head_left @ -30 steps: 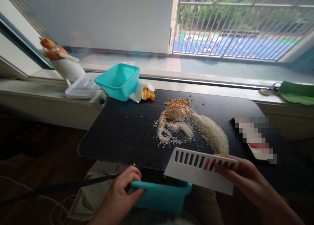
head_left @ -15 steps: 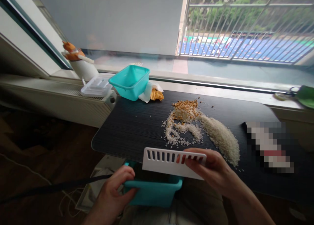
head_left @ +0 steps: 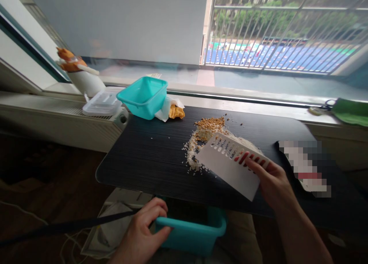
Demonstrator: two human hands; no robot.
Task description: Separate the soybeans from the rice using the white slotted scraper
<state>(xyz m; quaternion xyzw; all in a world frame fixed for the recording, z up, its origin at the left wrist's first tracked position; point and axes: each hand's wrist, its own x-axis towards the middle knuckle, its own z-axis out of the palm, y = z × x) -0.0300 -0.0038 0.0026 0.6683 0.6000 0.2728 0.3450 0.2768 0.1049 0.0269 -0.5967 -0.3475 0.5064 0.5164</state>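
Note:
My right hand (head_left: 273, 181) grips a white slotted plastic card (head_left: 230, 162), tilted over the black table (head_left: 149, 156). The card covers part of a heap of white rice (head_left: 192, 156) mixed with yellow beans (head_left: 209, 123). My left hand (head_left: 143, 233) holds the left rim of a teal plastic bin (head_left: 191, 233), held below the table's near edge.
A second teal bin (head_left: 143, 96) stands at the table's back left, beside crumpled paper with an orange snack (head_left: 174, 111). A clear lidded box (head_left: 101, 103) and a white cup with a fox figure (head_left: 77, 74) sit on the sill. A pixelated flat item (head_left: 304, 164) lies at the right; a green cloth (head_left: 350, 111) lies beyond.
My right hand has carried the slotted card from the table's near edge forward onto the rice heap. My left hand still holds the bin under the edge.

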